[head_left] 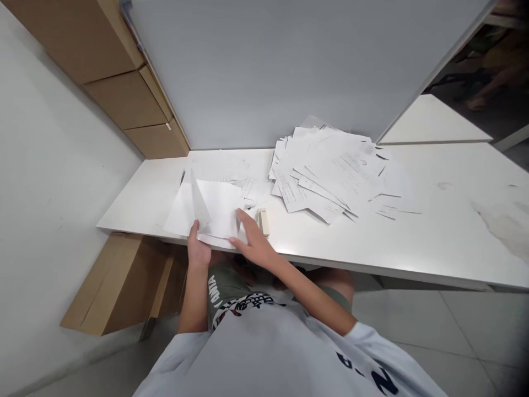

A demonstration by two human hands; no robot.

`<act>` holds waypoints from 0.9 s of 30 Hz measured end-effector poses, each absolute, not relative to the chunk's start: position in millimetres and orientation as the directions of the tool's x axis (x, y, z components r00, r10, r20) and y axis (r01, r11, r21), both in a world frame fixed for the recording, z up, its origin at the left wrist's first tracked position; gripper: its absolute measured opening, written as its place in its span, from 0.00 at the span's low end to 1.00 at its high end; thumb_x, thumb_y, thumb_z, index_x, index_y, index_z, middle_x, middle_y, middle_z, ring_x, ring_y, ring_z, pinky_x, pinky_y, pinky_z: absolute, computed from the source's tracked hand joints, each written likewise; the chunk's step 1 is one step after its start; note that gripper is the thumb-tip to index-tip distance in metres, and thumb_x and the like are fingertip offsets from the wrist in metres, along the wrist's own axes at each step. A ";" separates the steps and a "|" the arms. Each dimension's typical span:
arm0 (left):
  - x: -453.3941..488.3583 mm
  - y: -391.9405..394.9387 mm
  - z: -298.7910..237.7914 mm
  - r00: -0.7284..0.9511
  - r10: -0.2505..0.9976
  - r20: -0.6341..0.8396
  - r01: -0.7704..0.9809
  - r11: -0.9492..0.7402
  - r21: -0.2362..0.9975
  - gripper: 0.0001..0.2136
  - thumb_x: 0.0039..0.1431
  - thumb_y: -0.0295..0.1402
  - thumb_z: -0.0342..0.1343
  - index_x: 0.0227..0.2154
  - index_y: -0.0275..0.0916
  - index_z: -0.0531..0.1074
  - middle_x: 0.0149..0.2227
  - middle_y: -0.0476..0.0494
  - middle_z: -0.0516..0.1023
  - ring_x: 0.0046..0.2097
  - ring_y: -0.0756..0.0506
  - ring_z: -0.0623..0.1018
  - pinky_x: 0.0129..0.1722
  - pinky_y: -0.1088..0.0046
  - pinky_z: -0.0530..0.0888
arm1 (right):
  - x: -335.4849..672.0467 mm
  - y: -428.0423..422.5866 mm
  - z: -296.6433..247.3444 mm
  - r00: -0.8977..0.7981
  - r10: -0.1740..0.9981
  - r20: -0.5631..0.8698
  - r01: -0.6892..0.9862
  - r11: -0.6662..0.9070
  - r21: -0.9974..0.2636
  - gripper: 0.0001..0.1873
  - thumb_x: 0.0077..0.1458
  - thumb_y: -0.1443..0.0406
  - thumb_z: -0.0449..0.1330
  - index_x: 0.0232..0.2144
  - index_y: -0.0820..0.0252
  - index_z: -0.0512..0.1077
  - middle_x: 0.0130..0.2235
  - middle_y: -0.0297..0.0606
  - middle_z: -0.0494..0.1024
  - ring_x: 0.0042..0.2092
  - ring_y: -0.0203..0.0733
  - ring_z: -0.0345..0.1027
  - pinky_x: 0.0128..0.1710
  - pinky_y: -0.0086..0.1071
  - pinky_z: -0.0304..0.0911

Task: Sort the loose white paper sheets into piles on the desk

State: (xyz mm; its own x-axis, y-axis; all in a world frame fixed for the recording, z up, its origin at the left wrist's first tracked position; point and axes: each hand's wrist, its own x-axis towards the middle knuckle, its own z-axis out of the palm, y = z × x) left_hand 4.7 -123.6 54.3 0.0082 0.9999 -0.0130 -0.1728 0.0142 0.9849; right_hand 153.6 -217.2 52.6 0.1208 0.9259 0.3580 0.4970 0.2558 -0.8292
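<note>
A small stack of white sheets (210, 212) lies at the near left edge of the white table (413, 242). My left hand (197, 249) grips the stack's near edge, and one sheet's corner (199, 201) stands lifted above it. My right hand (252, 238) lies on the stack's right side with fingers stretched out flat. A cream stapler (264, 221) rests on the table just right of my right hand.
A large loose pile of printed papers (330, 171) spreads across the table's far middle. A grey partition (268, 66) stands behind. Cardboard boxes (124, 82) are stacked at far left, and another box (119, 286) sits under the table.
</note>
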 end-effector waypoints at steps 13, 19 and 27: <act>-36.2 -152.4 63.1 0.272 0.956 0.108 -0.212 -0.050 0.976 0.48 0.39 0.75 0.40 0.57 0.49 0.68 0.58 0.40 0.72 0.62 0.35 0.68 0.56 0.57 0.73 | 116.3 -216.3 56.9 -0.201 0.904 0.377 0.720 0.398 -0.568 0.27 0.64 0.61 0.50 0.64 0.58 0.57 0.69 0.46 0.52 0.70 0.54 0.41 0.67 0.57 0.43; -20.9 -160.5 37.3 0.385 0.915 0.122 -0.243 -0.028 0.970 0.43 0.34 0.68 0.59 0.52 0.47 0.73 0.55 0.39 0.75 0.61 0.34 0.70 0.60 0.57 0.71 | 126.5 -235.7 52.3 -0.049 0.941 0.334 0.686 0.275 -0.674 0.28 0.64 0.60 0.48 0.64 0.61 0.57 0.65 0.52 0.59 0.66 0.55 0.50 0.64 0.57 0.51; -0.4 -170.5 15.0 0.032 0.930 0.366 0.253 -0.362 0.897 0.22 0.64 0.46 0.51 0.58 0.46 0.68 0.59 0.42 0.71 0.61 0.39 0.70 0.63 0.60 0.68 | 141.9 -242.3 73.1 -0.032 0.944 0.327 0.624 0.274 -0.731 0.27 0.64 0.62 0.49 0.63 0.61 0.59 0.63 0.52 0.62 0.65 0.54 0.54 0.64 0.54 0.53</act>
State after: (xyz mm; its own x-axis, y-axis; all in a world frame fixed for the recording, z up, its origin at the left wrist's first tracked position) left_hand -0.4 -170.5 15.0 0.0320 0.9301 0.3660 0.2527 -0.3618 0.8974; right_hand 141.9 -242.3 73.1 -0.0318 0.9445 0.3271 0.6244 0.2743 -0.7314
